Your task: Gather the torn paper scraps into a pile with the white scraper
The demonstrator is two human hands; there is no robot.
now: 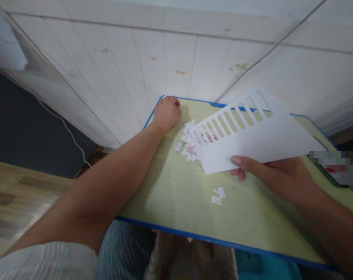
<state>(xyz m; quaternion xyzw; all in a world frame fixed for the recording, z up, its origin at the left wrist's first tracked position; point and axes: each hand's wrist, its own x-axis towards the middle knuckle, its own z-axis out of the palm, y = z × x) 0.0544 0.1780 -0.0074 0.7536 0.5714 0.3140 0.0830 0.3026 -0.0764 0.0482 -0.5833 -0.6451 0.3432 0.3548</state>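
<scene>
As my right hand grips it by the near edge, a slotted white card overhangs piled paper scraps.
My left hand curls at the worktop's far-left corner; whether its fingers hold anything I cannot tell.

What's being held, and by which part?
The right hand holds a slotted white sheet by its near, unslotted edge. Whether the left hand holds anything can't be told.
</scene>
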